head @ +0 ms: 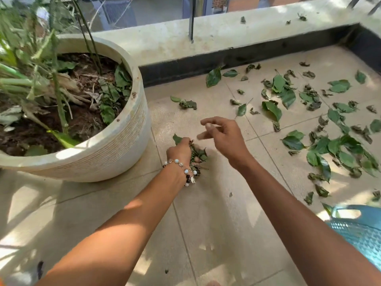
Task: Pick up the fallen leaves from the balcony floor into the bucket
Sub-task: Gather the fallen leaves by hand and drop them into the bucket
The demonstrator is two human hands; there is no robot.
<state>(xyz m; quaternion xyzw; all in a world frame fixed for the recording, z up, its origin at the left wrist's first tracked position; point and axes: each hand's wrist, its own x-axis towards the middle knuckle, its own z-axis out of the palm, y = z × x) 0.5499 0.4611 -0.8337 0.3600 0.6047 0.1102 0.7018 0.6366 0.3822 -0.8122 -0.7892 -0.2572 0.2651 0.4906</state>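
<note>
Fingers (184, 141) of left hand (179, 151) clutch crumpled leaves (199, 155).

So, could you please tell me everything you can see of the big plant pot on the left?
The plant pot is a large, round, cream-coloured planter, ceramic or stone by its look, with a thick smooth rim and fine ribbing round its wall. It stands upright on the tiled floor, close to the low ledge. It holds dark soil, green stalks and some loose leaves. Neither hand touches it.

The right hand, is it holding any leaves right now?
No, the right hand hovers above the floor with loosely spread fingers and holds nothing, while the left hand grips a bunch of leaves.
</note>
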